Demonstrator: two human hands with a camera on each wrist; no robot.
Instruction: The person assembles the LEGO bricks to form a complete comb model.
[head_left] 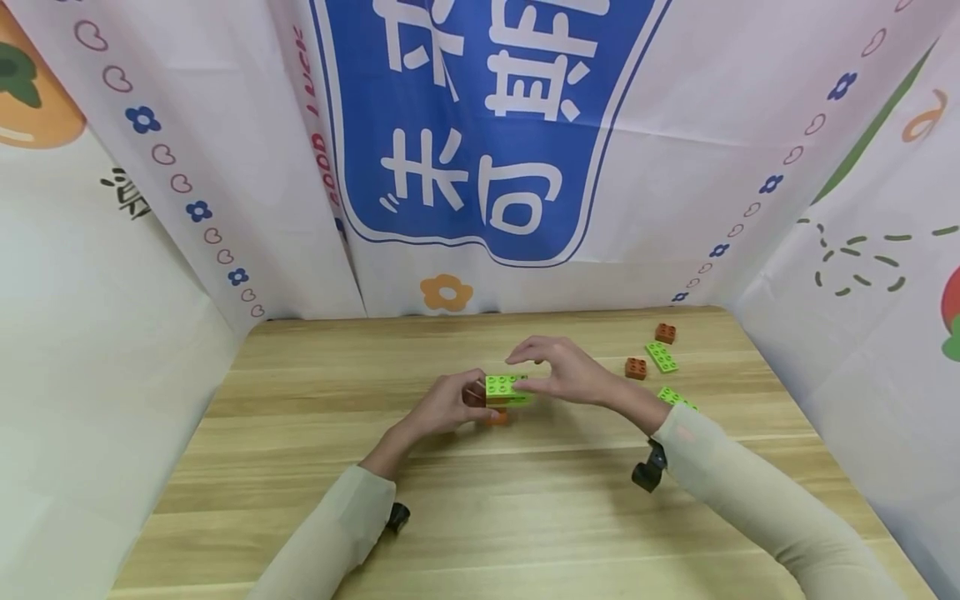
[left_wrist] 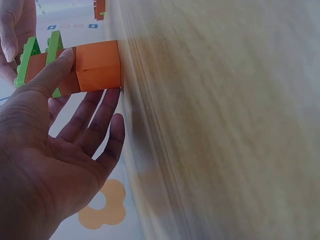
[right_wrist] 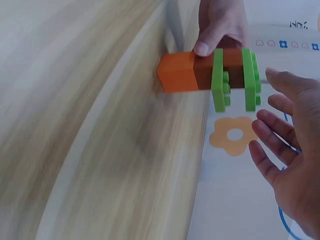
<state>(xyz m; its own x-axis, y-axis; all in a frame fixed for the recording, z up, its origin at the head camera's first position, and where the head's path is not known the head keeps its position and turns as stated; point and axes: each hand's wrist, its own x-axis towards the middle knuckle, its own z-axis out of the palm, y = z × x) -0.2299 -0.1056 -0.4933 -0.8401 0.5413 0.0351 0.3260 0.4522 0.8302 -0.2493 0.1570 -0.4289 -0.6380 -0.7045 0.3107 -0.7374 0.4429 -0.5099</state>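
Seen from the head view, a block tower stands upright near the centre of the wooden table, an orange block at its base and two green plates jutting out above, while the left hand at its 9 o'clock pinches it, thumb against a brown block. At the tower's 2 o'clock the right hand is spread wide, holding nothing, its thumb just beside the top plate; beyond, between 2 and 3 o'clock, lie loose brown bricks and green pieces
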